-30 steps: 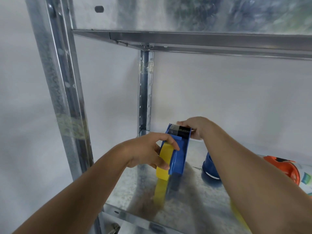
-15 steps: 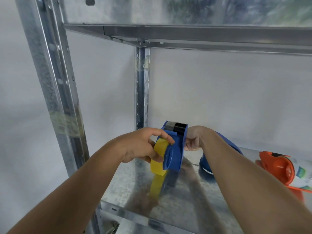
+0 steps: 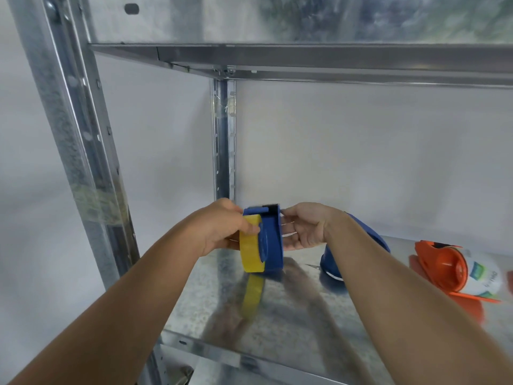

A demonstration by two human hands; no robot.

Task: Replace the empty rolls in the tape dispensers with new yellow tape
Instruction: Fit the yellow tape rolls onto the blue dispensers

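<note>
A blue tape dispenser (image 3: 270, 240) stands upright on the metal shelf (image 3: 277, 309), with a yellow tape roll (image 3: 249, 251) on its left side. My left hand (image 3: 222, 226) grips the yellow roll, thumb over its top edge. On the dispenser's right side, my right hand (image 3: 302, 229) has its palm facing the blue wall and its fingers reaching up to the toothed cutter at the top. A second blue dispenser (image 3: 333, 262) lies behind my right forearm, mostly hidden. An orange dispenser (image 3: 441, 265) lies on its side at the right.
The shelf is galvanised metal with upright posts at the left (image 3: 80, 162) and back (image 3: 223, 140), and another shelf close overhead (image 3: 305, 54). A white roll with a printed label (image 3: 483, 276) sits in the orange dispenser. A white wall is behind.
The blue dispenser has turned from tilted to nearly upright. My right hand slid from the top of the cutter down to the dispenser's right side. The left hand stays on the yellow roll.
</note>
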